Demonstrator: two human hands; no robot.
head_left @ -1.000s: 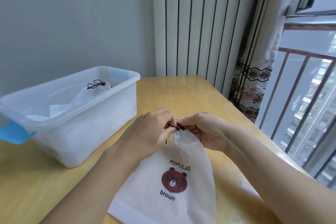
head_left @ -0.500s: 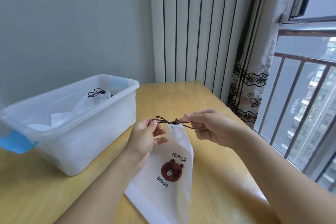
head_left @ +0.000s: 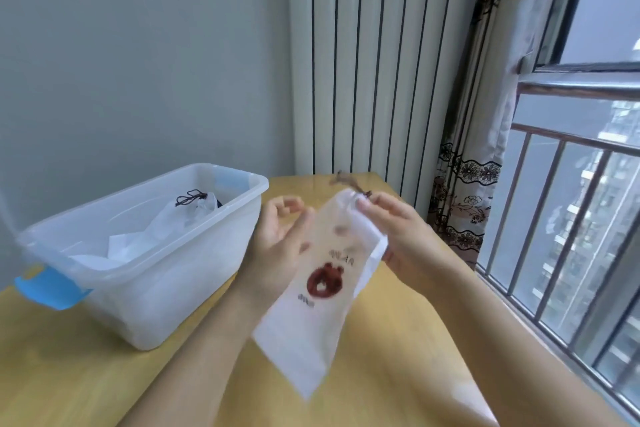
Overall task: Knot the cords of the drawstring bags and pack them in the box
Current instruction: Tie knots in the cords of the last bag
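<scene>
White fabric drawstring bag (head_left: 322,291) with its brown bear print is hanging from the pinching right hand (head_left: 391,236), while the loose-fingered left hand (head_left: 280,236) is hovering at nine o'clock.

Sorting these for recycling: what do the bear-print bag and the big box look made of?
White bear-print drawstring bag: probably thin non-woven fabric, matte and limp, light showing through. Translucent storage box: plastic, frosted and slightly glossy, with blue handles.
</scene>
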